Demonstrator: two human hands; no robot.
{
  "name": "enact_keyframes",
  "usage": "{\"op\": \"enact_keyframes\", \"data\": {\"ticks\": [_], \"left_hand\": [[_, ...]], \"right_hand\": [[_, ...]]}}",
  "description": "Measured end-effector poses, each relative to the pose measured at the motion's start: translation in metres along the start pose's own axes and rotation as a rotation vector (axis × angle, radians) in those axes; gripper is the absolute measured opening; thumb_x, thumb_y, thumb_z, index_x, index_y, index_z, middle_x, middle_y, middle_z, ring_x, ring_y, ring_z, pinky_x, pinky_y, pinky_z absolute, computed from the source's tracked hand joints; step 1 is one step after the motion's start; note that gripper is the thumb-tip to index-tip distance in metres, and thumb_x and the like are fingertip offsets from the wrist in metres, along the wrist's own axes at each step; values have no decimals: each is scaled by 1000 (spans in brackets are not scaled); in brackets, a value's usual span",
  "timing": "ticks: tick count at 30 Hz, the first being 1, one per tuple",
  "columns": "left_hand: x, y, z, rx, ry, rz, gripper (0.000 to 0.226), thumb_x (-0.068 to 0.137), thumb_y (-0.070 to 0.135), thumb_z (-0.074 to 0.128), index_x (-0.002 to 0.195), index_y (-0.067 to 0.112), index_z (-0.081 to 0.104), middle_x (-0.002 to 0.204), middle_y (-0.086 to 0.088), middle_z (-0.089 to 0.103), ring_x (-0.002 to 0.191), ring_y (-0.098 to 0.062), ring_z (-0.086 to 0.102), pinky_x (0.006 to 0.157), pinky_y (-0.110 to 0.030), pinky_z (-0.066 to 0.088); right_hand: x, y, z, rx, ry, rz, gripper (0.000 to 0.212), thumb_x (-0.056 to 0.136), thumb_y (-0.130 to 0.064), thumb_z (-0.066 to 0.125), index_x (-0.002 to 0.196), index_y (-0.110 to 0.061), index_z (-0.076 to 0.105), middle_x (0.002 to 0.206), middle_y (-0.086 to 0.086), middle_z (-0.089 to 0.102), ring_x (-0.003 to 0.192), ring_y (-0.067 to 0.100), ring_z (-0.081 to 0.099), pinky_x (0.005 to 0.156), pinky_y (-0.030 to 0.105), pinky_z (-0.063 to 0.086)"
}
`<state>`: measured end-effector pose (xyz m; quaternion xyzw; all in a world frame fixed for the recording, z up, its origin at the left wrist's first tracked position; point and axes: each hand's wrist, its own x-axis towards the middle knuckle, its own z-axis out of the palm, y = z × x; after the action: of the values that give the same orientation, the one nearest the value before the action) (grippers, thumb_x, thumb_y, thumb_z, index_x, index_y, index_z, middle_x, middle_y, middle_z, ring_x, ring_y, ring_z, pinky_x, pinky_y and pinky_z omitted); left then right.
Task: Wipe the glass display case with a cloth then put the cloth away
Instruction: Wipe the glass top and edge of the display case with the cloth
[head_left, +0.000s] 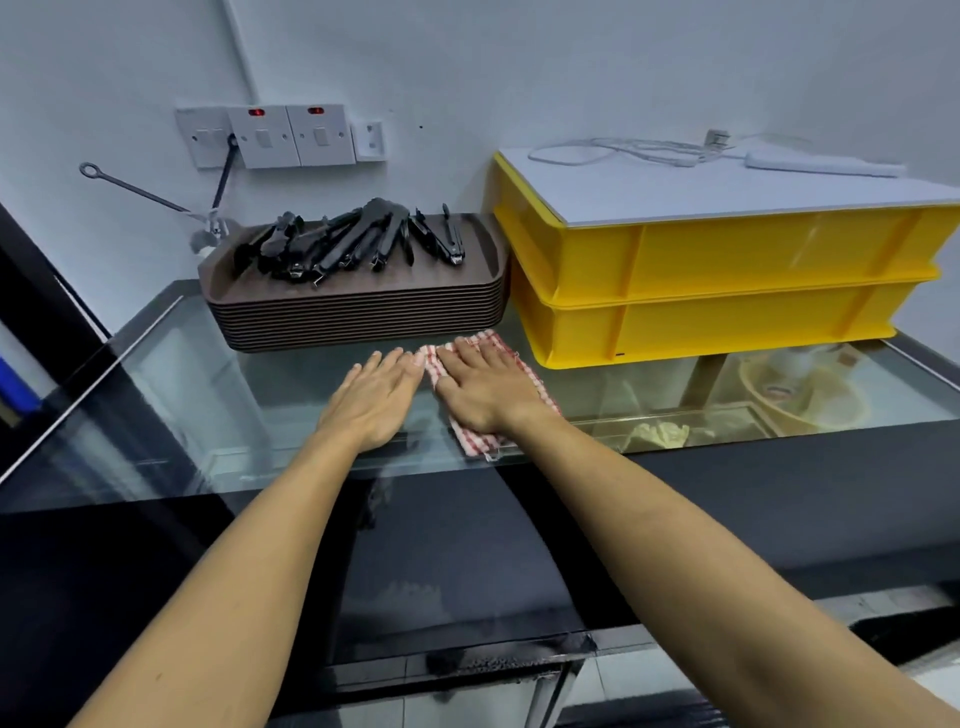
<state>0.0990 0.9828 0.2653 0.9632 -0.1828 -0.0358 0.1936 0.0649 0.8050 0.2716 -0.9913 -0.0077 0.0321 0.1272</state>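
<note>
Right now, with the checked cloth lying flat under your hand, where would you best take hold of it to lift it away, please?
Probably the near corner of the checked cloth, which sticks out past the right hand at the front edge of the glass top. Pinch it from the front: the cloth lies flat, and trays and crates crowd the far side.

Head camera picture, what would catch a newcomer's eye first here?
Probably the two yellow crates stacked at the back right of the glass case, bright against the pale wall. Next, both hands flat on the glass at centre: the right hand presses a red checked cloth, the left hand lies beside it. Behind them sits a stack of brown trays heaped with black tongs.
</note>
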Motion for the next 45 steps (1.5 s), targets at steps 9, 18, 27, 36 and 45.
{"op": "enact_keyframes", "data": {"ticks": [9,18,27,36,45], "left_hand": [[4,-4,1,39,-36,12,78,102,70,-1,167,29,11,174,14,2,160,-7,-5,130,-35,-5],[5,-2,1,59,-41,14,79,101,71,-1,167,28,8,174,14,0,159,-7,-8,130,-37,-6],[9,-4,3,104,-22,17,59,111,47,12,168,29,7,174,12,-3,160,-11,-8,130,-36,-6],[8,-3,4,159,-40,-6,59,111,46,12,167,32,6,175,5,-3,161,-23,-8,130,-45,-7],[10,-2,1,157,-45,0,59,111,43,14,168,30,5,175,5,-3,161,-22,-7,130,-44,-6]], "right_hand": [[-14,-13,13,27,104,250,68,106,-48,16,168,-21,5,175,7,-6,161,33,-10,129,48,-10],[3,-3,2,8,116,194,66,107,-47,19,168,-23,12,174,15,1,160,35,3,129,48,-1],[8,10,-2,35,50,182,64,107,-42,15,168,-25,5,175,11,-3,161,32,-2,130,45,-3],[-4,6,6,8,59,154,67,106,-46,17,168,-24,7,175,13,-3,161,34,-4,130,47,-5],[-62,-9,15,-8,64,49,68,105,-46,9,168,-21,5,174,16,-5,161,32,-9,129,44,-10]]}}
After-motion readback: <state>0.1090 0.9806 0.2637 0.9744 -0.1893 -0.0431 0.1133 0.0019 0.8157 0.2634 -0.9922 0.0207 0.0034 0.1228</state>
